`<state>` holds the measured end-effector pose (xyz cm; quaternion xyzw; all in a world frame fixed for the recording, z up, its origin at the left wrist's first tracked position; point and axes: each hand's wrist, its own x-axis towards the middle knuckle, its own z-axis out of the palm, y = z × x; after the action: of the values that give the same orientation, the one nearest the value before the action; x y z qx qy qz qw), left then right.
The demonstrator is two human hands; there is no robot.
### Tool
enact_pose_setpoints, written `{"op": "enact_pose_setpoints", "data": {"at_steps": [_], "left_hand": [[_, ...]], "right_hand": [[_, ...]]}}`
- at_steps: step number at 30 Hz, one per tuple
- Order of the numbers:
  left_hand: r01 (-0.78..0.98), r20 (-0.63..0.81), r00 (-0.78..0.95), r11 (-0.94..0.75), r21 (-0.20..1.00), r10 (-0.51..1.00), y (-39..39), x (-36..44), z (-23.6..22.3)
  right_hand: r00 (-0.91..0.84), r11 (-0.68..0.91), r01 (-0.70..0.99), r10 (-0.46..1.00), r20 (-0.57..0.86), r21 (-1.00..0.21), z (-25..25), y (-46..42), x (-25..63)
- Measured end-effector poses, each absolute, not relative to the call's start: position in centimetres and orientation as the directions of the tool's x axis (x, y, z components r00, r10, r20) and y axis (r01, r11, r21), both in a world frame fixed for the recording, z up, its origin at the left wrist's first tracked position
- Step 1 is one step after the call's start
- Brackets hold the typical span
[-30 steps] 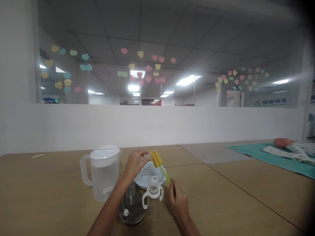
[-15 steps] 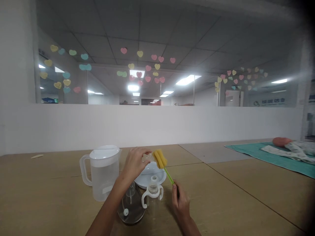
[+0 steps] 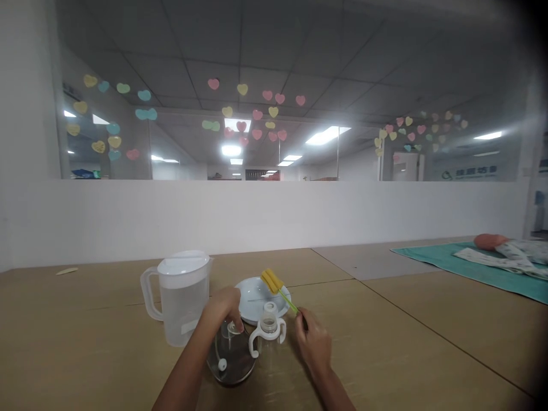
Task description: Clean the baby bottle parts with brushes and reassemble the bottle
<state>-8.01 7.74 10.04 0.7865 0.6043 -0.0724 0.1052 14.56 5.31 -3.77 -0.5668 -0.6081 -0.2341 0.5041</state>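
Observation:
My right hand (image 3: 314, 339) is closed around the green handle of a bottle brush (image 3: 272, 282), whose yellow sponge head is raised over a white bowl (image 3: 252, 308). My left hand (image 3: 225, 308) reaches down over a dark round tray (image 3: 233, 371), its fingers closed at a small pale piece (image 3: 233, 327); I cannot make out what exactly it is. A thin tube with a white weighted end (image 3: 222, 364) lies on the tray. Between my hands stands a clear baby bottle (image 3: 269, 328) with a white two-handled ring. Just behind its neck is a white collar (image 3: 270, 309).
A translucent lidded pitcher (image 3: 184, 302) stands left of my left hand. At the far right, a teal cloth (image 3: 432, 256) bears patterned fabric (image 3: 492, 260) and a reddish rounded object (image 3: 490, 242). A white wall (image 3: 274, 217) with a window rises behind the table.
My left hand has come down from beside the sponge head to the tray, taking the clear piece away from the brush. The brush has dropped slightly and shifted left.

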Motion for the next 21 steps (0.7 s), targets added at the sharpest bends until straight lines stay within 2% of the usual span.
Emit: {"op": "enact_pose_setpoints", "data": {"at_steps": [4,11,16,21], "left_hand": [[0.986,-0.424,0.155,-0.165,0.012,0.892,9.7,-6.8,7.6],[0.995,-0.560,0.059,-0.098,-0.038,0.826,10.6,-6.0,6.0],[0.995,-0.513,0.083,-0.095,0.002,0.854,9.6,-6.1,7.2],[0.979,-0.306,0.198,-0.172,0.110,0.931,7.3,-7.0,9.7]], "right_hand": [[0.153,0.247,0.927,0.437,0.887,-0.281,-3.6,5.2,14.5],[0.047,0.361,0.915,0.352,0.935,-0.182,-3.2,4.7,14.5],[0.027,0.311,0.940,0.334,0.942,-0.137,-3.2,4.6,14.6],[0.012,0.207,0.975,0.288,0.958,-0.075,-3.1,4.8,14.8]]}}
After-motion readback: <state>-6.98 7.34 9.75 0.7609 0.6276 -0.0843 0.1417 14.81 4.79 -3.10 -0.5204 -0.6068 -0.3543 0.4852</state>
